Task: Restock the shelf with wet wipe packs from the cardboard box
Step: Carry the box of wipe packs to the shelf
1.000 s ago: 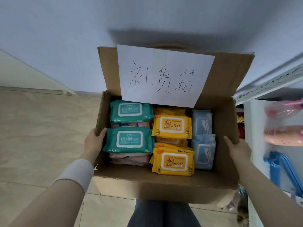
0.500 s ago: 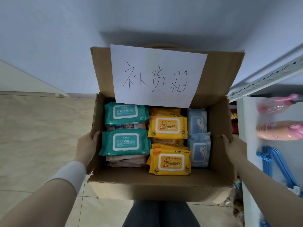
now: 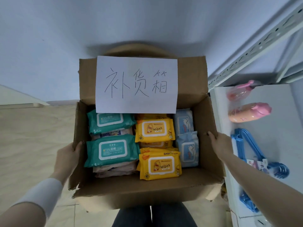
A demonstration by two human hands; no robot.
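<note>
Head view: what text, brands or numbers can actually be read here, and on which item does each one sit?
"补货箱": handwritten on the paper sheet on the back flap of the cardboard box.
"Wipes" and "80": near yellow pack, and the same on the far yellow pack.
"BABY W...", partly hidden: lower yellow pack.
"75% 酒精": near green pack.
Too blurred to read: far green pack, blue packs, hanger tag.

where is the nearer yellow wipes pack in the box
In the head view, the yellow pack tops the middle stack at the cardboard box's near end, teal pack on its left, light blue pack on its right.
</note>
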